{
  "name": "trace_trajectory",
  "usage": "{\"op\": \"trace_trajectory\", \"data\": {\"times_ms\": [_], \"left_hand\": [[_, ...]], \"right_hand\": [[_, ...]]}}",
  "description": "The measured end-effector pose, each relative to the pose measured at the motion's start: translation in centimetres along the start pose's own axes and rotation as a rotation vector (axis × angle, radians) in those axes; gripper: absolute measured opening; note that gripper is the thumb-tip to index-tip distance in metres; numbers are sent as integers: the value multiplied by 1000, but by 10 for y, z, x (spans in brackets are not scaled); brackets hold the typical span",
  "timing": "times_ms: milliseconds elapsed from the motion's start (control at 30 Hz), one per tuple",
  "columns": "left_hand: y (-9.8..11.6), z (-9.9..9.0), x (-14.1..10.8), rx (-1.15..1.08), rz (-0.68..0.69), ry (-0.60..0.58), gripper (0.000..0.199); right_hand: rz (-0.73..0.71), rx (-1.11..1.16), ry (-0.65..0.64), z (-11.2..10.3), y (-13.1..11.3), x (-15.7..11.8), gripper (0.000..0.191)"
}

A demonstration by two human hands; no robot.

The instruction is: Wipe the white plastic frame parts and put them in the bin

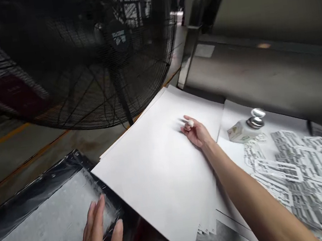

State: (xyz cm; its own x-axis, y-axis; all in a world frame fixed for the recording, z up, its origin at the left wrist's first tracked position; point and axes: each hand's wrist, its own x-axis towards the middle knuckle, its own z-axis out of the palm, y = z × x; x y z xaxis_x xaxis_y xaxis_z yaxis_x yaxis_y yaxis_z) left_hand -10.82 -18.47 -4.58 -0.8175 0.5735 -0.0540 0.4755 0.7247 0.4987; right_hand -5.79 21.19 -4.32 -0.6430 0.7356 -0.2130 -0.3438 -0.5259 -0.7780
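Over the grey sheet on the left, my left hand (pixel 97 237) has its fingers apart and nothing in it. My right hand (pixel 196 132) is above the stack of large white sheets (pixel 155 168), its fingers curled in. A small white piece (pixel 190 123) shows at those fingers; whether it is held or worn on a fingertip I cannot make out. Dark blurred streaks lie just beyond the fingertips. Right of that hand stands a bottle (pixel 241 131) with a metal pump top and a raised round lid.
Many thin grey-white cut-out frames (pixel 302 173) lie piled at the right. A large black fan (pixel 106 57) stands behind the sheets. Metal machine panels (pixel 260 69) border the back right. The grey sheet (pixel 44 224) rests on black plastic wrapping (pixel 53 176).
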Motion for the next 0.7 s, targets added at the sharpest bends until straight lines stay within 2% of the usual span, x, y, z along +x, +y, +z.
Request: {"op": "trace_trajectory", "data": {"times_ms": [67, 133, 167, 233, 300, 367, 433, 533, 600, 700], "left_hand": [[35, -4, 53, 25, 228, -88, 62], [69, 5, 115, 126, 515, -181, 65], [85, 14, 146, 190, 608, -221, 66], [116, 35, 205, 253, 694, -258, 69], [148, 59, 249, 256, 750, -259, 70], [181, 82, 273, 249, 813, -253, 69], [212, 103, 282, 233, 911, -266, 62], [250, 121, 296, 216, 1002, -290, 52], [266, 121, 320, 211, 951, -244, 46], [281, 109, 362, 215, 771, -123, 42]], "right_hand": [[13, -45, 40, 1, -9, -3, 8], [11, -89, 88, -2, -22, -10, 15], [7, -109, 113, -6, -28, -17, 16], [3, -143, 157, -15, -37, -33, 16], [1, -167, 187, -24, -38, -49, 15], [-13, -179, 205, -31, -33, -62, 14], [-53, -176, 226, -34, -26, -69, 12], [-107, -166, 265, -35, -17, -71, 18], [-127, -166, 286, -36, -14, -72, 24], [-151, -183, 310, -38, -10, -73, 26]]}}
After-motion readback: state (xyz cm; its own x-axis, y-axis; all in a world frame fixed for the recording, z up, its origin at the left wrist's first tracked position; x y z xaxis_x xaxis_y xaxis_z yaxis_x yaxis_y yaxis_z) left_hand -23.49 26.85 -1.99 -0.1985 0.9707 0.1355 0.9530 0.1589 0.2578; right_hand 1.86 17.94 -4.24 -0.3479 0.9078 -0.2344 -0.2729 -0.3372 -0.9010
